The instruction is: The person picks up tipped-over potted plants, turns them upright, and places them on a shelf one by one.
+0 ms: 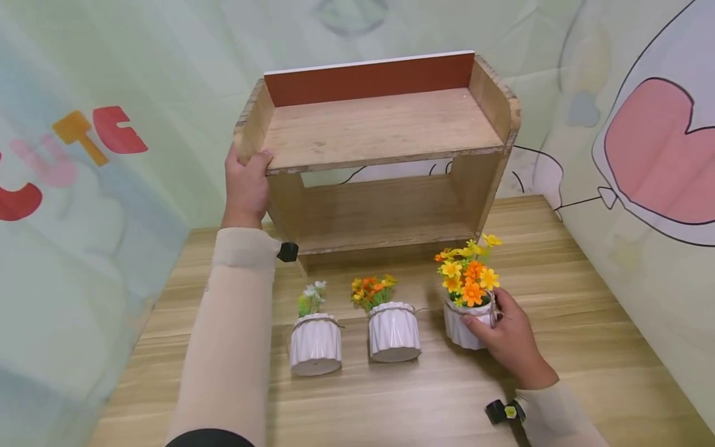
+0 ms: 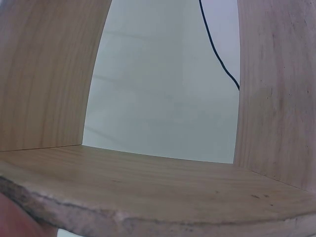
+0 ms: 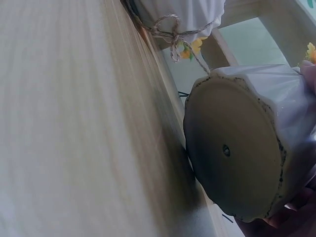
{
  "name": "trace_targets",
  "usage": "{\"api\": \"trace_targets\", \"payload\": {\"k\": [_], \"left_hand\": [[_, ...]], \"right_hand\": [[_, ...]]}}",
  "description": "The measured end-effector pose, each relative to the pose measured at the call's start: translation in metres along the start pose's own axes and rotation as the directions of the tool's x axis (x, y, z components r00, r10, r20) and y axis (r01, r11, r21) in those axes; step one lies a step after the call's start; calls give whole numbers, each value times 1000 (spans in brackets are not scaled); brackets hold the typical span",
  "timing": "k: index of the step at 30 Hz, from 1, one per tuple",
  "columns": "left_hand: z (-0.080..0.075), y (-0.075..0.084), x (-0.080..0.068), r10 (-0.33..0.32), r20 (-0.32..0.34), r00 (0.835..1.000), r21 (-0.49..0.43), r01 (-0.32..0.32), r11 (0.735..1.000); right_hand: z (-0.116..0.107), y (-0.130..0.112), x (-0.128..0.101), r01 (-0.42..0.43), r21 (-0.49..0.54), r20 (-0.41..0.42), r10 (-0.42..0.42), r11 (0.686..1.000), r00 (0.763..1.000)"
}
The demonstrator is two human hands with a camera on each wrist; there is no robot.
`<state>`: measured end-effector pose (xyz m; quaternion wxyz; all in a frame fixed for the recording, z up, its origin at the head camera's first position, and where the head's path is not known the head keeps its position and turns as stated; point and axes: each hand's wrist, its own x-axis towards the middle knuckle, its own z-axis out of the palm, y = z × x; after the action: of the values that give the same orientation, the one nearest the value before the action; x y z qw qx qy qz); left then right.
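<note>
Left hand (image 1: 246, 186) clamped on wooden shelf (image 1: 380, 130) corner; right hand (image 1: 511, 338) wrapped round tilted white flower pot (image 1: 466, 326), base lifted off tabletop (image 1: 586, 347).

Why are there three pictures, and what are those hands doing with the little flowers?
A person wears three cameras: one on the head, one on each wrist. The head picture shows a wooden table with three white flower pots. The left hand grips the corner of a wooden shelf; its wrist camera sees only the shelf's boards up close. The right hand holds the pot with yellow and orange flowers, tilted, so that wrist camera sees its round bottom. The other two pots stand untouched.
</note>
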<state>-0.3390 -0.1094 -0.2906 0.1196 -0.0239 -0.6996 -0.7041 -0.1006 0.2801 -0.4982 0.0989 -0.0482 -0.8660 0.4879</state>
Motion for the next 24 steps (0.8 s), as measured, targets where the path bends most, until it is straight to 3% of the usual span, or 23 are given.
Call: {"api": "trace_targets", "payload": {"k": [24], "left_hand": [[0, 0, -1, 3, 4, 1000, 31, -4, 1000]], "right_hand": [[3, 3, 0, 52, -14, -20, -53, 999, 998]]}}
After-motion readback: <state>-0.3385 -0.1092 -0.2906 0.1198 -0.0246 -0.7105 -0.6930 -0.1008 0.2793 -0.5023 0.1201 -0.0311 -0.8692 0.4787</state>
